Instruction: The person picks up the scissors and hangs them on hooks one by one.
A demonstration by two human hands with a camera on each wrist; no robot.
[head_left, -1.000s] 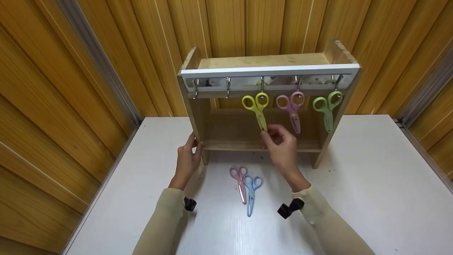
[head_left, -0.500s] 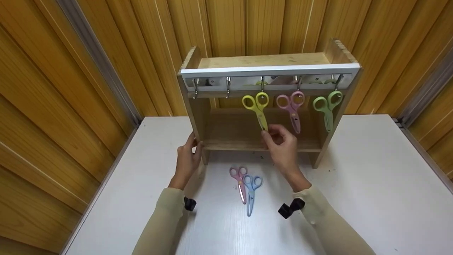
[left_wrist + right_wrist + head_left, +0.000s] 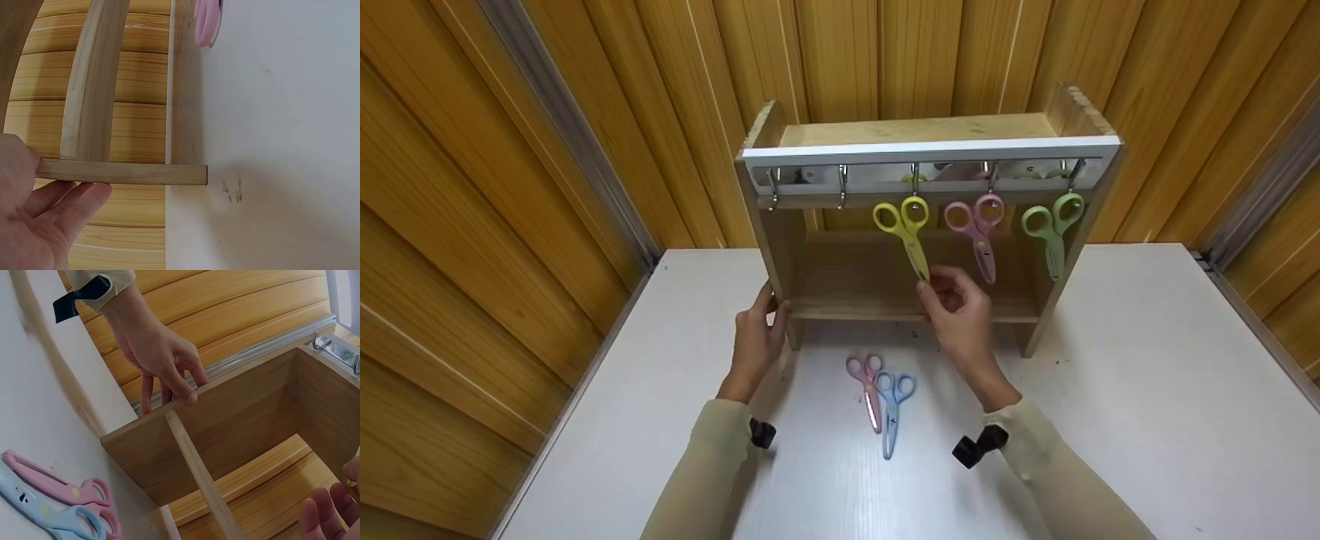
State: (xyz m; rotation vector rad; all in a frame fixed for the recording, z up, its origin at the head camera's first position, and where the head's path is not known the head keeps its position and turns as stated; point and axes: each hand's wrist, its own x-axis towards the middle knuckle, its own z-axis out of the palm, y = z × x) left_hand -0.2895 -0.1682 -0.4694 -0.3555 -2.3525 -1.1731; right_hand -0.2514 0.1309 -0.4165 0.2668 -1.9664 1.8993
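Observation:
My left hand [image 3: 754, 341] grips the left side panel of a small wooden shelf [image 3: 777, 262]; the right wrist view shows its thumb on one face of the panel and its fingers on the other. With my right hand [image 3: 964, 326] I pinch the blade tip of yellow scissors [image 3: 913, 244]. One of their handle loops hangs on the middle hook of a metal hook rail [image 3: 877, 180]. Pink scissors [image 3: 979, 236] and green scissors [image 3: 1053, 236] hang on hooks to the right. Two hooks at the left hold nothing. The right hand's curled fingers [image 3: 332, 512] are partly cut off in the right wrist view.
On the white table [image 3: 660, 360] in front of the shelf lie another pair of pink scissors [image 3: 871, 394] and light blue scissors [image 3: 892, 416], side by side. Wood-patterned walls [image 3: 840, 60] stand behind and at both sides.
Very little differs. My right hand and the yellow blade tip have shifted slightly down and to the right. The left hand stays on the panel.

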